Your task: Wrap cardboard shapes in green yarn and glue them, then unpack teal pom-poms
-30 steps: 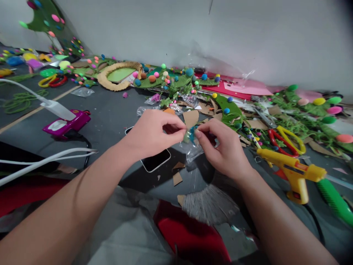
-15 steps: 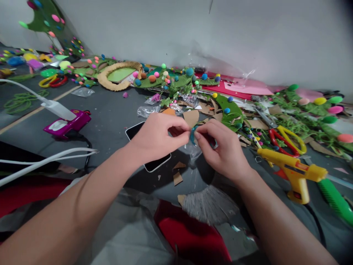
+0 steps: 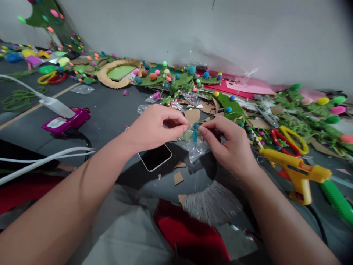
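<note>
Between my hands hangs a small clear plastic bag (image 3: 196,152) with a crumpled blue strip (image 3: 195,135) at its top. I cannot tell whether the strip is part of the bag. My left hand (image 3: 158,127) pinches the bag's left upper edge between thumb and forefinger. On the other side, my right hand (image 3: 230,141) pinches the right upper edge with thumb and forefinger. Below my left wrist lies a phone (image 3: 156,157) with a dark screen, partly covered by the hand.
At right lie a yellow glue gun (image 3: 298,173), red-and-yellow scissors (image 3: 289,141) and a green-handled tool (image 3: 338,200). A purple power adapter (image 3: 66,121) with white cables sits left. Cardboard scraps (image 3: 178,178), green decorations with pom-poms (image 3: 171,79) and a tan ring (image 3: 106,73) lie about.
My fingertips have moved slightly apart, right hand rightward. The blue strip now hangs longer and more of the clear bag shows beneath it.
</note>
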Demonstrator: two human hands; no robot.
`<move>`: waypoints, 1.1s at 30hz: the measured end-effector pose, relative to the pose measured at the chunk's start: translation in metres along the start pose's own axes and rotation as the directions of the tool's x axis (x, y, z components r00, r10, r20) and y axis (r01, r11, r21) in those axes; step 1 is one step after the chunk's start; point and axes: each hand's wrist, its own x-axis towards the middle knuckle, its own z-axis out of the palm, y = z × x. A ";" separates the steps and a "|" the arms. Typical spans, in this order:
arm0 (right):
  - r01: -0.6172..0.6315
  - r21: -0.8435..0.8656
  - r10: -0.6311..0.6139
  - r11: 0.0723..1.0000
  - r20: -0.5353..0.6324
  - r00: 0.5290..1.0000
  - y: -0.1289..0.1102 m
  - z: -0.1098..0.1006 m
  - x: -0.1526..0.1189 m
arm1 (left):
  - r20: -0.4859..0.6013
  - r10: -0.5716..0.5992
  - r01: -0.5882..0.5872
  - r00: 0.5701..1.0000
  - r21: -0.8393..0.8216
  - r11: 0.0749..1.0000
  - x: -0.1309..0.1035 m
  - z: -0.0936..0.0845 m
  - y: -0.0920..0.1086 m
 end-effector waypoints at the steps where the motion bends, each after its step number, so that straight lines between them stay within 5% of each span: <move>1: -0.018 0.002 0.018 1.000 -0.006 1.000 0.001 -0.001 0.000 | 0.022 -0.004 0.005 1.000 -0.040 0.999 0.002 -0.002 -0.006; 8: -0.114 -0.009 0.112 0.993 -0.078 0.991 0.000 -0.008 0.004 | 0.123 0.034 -0.013 0.992 -0.166 0.986 0.011 -0.004 -0.043; 18: -0.015 -0.019 0.018 1.000 0.140 0.990 -0.003 -0.006 0.000 | 0.138 0.119 -0.096 0.983 -0.167 0.981 0.009 0.008 -0.036; 33: -0.032 -0.017 0.034 0.999 0.113 0.993 -0.004 0.002 -0.001 | 0.207 0.027 0.032 0.978 -0.277 0.960 0.006 0.014 -0.028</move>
